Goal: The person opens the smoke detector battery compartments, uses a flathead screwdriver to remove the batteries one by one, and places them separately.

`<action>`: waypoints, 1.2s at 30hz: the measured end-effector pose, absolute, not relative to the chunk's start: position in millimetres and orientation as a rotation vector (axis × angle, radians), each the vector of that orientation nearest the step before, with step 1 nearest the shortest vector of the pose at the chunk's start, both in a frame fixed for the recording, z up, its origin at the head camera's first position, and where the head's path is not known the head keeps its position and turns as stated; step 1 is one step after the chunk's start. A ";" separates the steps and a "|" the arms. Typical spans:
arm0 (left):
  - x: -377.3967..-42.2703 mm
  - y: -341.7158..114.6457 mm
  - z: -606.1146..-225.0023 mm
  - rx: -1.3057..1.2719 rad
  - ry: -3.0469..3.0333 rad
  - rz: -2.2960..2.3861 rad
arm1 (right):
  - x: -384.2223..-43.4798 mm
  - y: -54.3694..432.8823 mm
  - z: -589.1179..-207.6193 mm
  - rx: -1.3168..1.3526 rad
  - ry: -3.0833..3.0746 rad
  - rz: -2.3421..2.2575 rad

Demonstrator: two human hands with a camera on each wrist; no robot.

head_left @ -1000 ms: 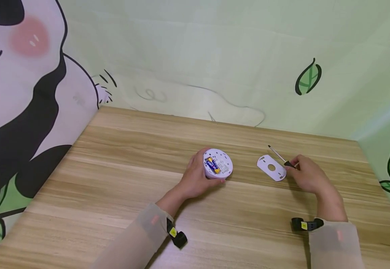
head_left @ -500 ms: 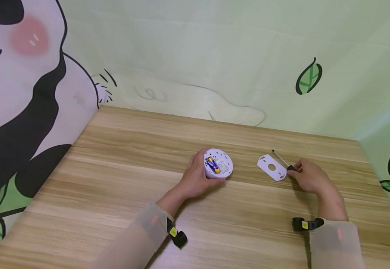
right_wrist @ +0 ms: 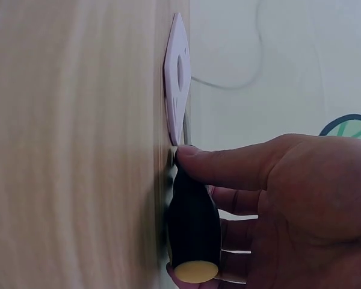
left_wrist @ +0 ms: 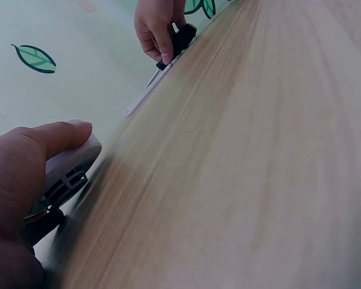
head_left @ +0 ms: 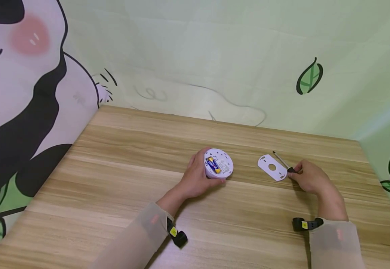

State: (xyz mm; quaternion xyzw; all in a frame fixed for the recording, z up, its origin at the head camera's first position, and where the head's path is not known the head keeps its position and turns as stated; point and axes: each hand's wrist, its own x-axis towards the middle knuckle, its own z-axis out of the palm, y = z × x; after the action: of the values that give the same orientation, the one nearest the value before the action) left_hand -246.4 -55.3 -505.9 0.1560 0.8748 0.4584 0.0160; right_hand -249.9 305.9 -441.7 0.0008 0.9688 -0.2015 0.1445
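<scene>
In the head view my left hand [head_left: 195,178] grips the rim of a round white smoke alarm [head_left: 226,163], its underside facing up. Blue and yellow batteries [head_left: 213,165] sit in its compartment. Side vents show on the alarm [left_wrist: 75,158] in the left wrist view. My right hand [head_left: 312,179] holds a screwdriver [head_left: 282,161] low over the wooden table, thumb and fingers on its black handle [right_wrist: 194,223], which ends in a yellow cap. The shaft points away to the left, beside a flat white mounting plate [head_left: 277,173] with a round central hole.
The wooden table [head_left: 141,149] meets a pale green wall sheet [head_left: 195,67] along its back edge, with a printed panda [head_left: 43,119] at left. Wrist cameras [head_left: 178,237] are strapped on both sleeves.
My right hand has brought the screwdriver slightly nearer to me and to the right, its tip lower in the head view. The left hand and the smoke alarm have stayed in place.
</scene>
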 end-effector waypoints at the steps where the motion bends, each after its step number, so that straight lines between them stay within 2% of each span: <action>1: -246.3 -55.4 -505.9 0.486 2.721 1.423 | -249.8 305.9 -441.7 0.002 2.791 -0.580; 36: -246.5 -55.4 -504.1 0.502 2.733 1.367 | -249.9 306.8 -432.8 0.045 2.738 -0.671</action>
State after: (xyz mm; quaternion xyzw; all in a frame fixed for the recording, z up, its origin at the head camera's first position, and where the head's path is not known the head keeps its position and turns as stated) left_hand -246.5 -55.4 -504.1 0.1621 0.8823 0.4413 0.0227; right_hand -249.9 306.8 -432.8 0.0158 0.9586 -0.2348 0.1606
